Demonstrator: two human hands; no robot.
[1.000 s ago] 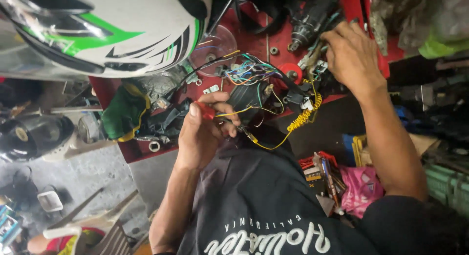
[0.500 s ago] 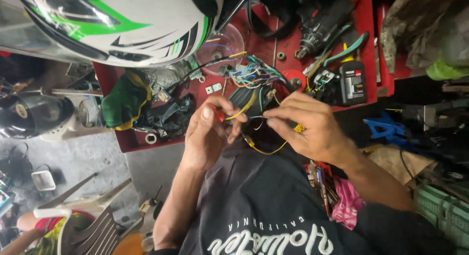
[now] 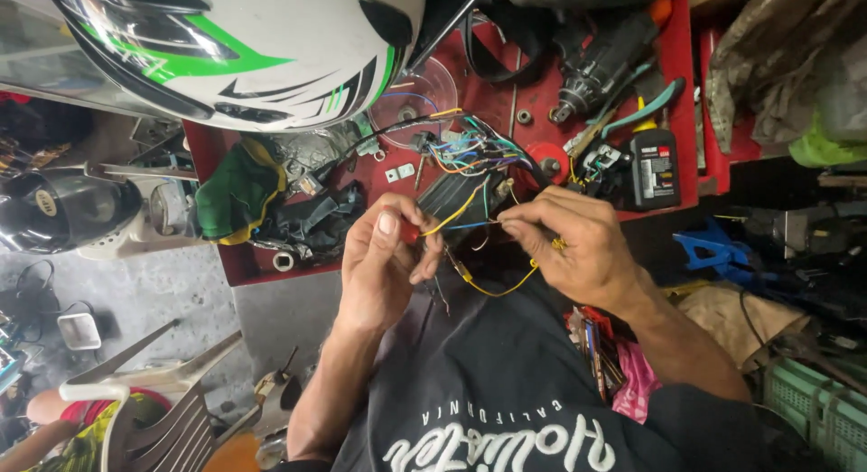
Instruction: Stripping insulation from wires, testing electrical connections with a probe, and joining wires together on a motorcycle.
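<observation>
The left hand point(image 3: 384, 269) is closed around a small red-handled tool point(image 3: 411, 233) and the right hand point(image 3: 578, 246) pinches a thin yellow wire point(image 3: 492, 287), which loops below both hands just off the near edge of the red metal worktop point(image 3: 533, 102). That wire runs up into a tangled bundle of coloured wires point(image 3: 470, 151) near the middle of the worktop, so a hard tug could, I judge, pull a joint loose. The tool tip sits close to the right fingers point(image 3: 519, 228) and could slip and nick them or the insulation.
</observation>
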